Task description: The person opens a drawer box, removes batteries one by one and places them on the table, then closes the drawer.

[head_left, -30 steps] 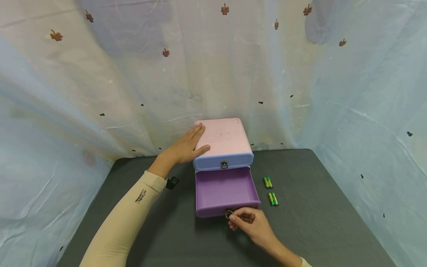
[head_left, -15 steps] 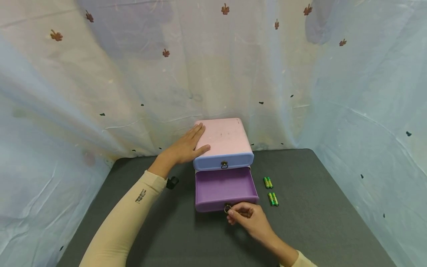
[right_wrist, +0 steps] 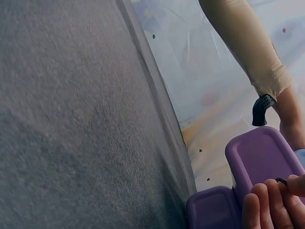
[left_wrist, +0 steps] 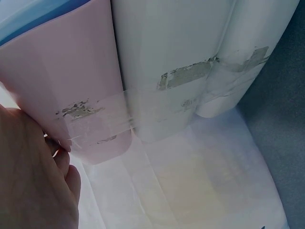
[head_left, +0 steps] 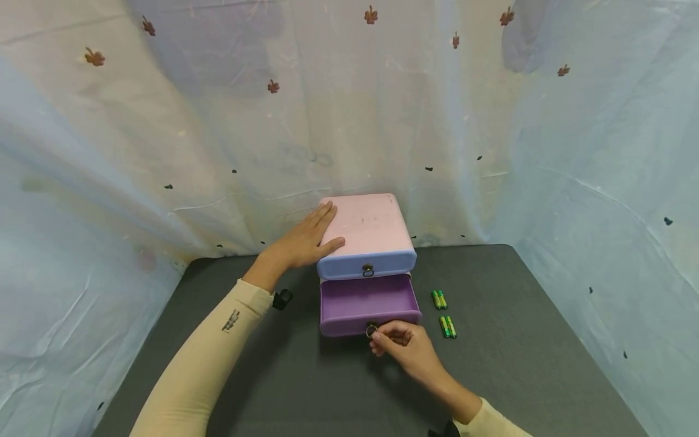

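My left hand [head_left: 306, 241] rests on the top left edge of a small drawer cabinet [head_left: 367, 223] with a pink top, its fingers spread. In the left wrist view the left hand [left_wrist: 35, 176] lies against the cabinet's pink side [left_wrist: 71, 71]. Below the blue top drawer [head_left: 341, 266] a purple drawer [head_left: 363, 297] stands partly pulled out, with nothing inside it. With thumb and fingers my right hand [head_left: 406, 352] pinches the metal ring pull [head_left: 371, 331] on its front. In the right wrist view the right hand [right_wrist: 276, 205] is at that purple front [right_wrist: 267, 157].
Green and yellow batteries lie in two pairs, a farther pair [head_left: 439, 299] and a nearer pair [head_left: 448, 326], right of the drawer on the dark table [head_left: 519, 352]. Another purple drawer front [right_wrist: 212, 207] shows lower down. A patterned curtain [head_left: 349, 121] hangs behind.
The purple drawer has slid part of the way back into the cabinet, and my right hand has moved with it, away from me. My left hand has stayed in place.
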Demonstrator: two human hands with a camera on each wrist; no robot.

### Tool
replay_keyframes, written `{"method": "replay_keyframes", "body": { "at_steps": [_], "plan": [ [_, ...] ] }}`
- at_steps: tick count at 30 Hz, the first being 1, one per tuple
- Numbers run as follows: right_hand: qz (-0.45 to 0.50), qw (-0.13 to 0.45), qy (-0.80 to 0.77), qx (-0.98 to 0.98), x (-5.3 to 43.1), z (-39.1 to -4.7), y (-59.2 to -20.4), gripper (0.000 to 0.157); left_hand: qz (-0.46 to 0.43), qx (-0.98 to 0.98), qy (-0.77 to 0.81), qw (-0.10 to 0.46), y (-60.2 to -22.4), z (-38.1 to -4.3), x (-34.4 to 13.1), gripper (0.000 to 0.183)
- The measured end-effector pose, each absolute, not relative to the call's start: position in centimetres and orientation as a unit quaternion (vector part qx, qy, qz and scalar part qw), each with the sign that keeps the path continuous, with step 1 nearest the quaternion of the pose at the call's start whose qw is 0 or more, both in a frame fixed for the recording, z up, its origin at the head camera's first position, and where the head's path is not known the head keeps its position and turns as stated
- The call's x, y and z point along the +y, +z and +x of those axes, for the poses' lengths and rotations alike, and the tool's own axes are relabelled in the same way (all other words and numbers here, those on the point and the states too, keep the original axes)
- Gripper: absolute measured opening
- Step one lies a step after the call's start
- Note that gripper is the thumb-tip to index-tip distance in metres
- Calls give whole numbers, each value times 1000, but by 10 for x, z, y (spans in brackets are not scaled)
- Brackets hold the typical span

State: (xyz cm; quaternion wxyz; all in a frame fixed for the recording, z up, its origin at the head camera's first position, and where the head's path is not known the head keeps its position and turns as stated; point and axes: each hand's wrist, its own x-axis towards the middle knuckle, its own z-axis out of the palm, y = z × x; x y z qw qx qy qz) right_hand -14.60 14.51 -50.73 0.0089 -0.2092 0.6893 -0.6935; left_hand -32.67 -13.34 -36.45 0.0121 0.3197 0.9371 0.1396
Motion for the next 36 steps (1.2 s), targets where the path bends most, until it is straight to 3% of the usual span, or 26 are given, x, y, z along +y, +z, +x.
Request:
{"method": "replay_keyframes", "body": {
  "at_steps": [36],
  "plan": [
    [-219, -19, -695, 685, 142, -179, -509, 10, 310, 941, 138, 6, -366, -325, -132, 94]
  ]
}}
